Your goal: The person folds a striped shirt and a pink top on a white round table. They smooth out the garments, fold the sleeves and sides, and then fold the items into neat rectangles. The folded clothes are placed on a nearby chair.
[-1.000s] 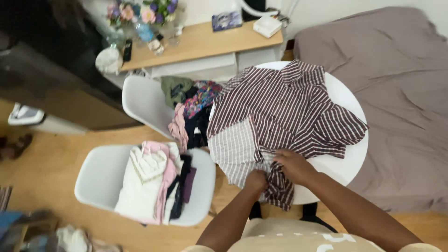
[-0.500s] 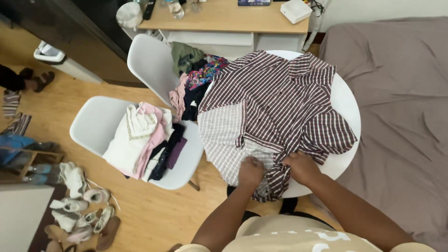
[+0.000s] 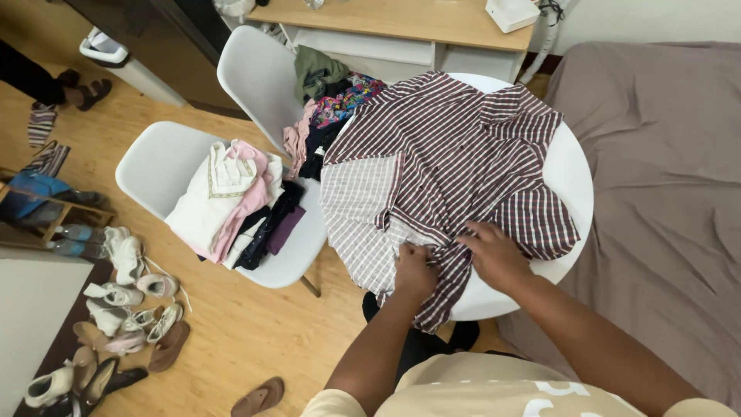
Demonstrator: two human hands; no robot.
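So both hands are pinching the striped shirt at the near edge of the round white table: left hand closed on the hem, right hand gripping beside it. I reckon the overhanging hem could drag everything floorward.

Soft even indoor light, sharp.

One striped shirt lies spread over one round white tabletop, and two hands, the left hand and the right hand, rest at the tabletop's near edge. Two white chairs stand beside it, the near chair and the far chair, each bearing one heap of clothes. One wooden desk carries one white box, and one bed lies alongside.
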